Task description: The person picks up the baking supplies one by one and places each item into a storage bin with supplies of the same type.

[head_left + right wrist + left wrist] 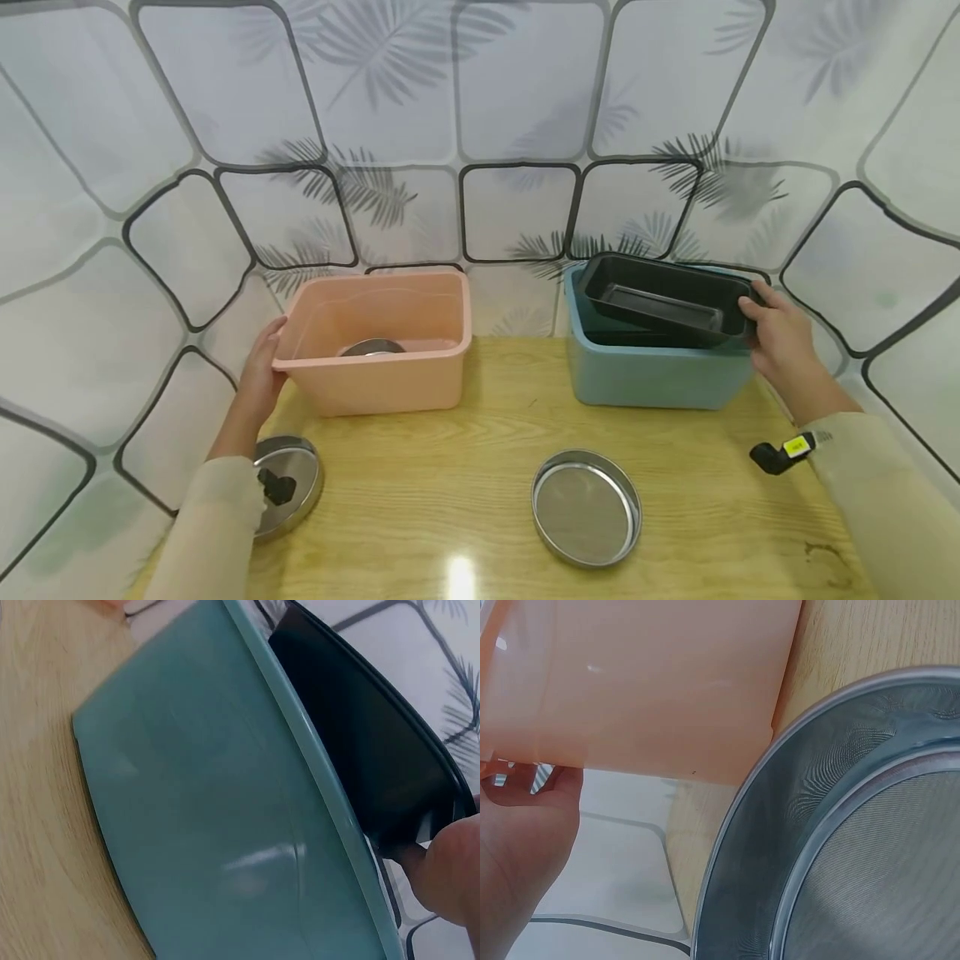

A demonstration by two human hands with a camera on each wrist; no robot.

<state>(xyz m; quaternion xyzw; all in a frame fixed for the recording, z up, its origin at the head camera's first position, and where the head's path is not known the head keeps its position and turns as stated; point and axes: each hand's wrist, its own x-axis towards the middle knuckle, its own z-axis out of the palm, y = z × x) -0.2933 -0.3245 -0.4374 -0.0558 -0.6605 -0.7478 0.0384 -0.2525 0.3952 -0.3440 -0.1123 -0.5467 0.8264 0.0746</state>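
My right hand pinches the right end of a black loaf pan, thumb over its rim. The pan is tilted above the mouth of a teal bin, overlapping its back and right rim; another dark piece lies inside the bin. In the right wrist view, the loaf pan rises behind the bin's rim. My left hand grips the left rim of a pink bin, fingers at the edge in the left wrist view. A round metal item sits partly hidden inside the pink bin.
One round metal sieve lies on the wooden table at front centre-right. Another sieve stands below my left forearm, partly covered by it in the head view. A patterned curtain encloses the back and sides.
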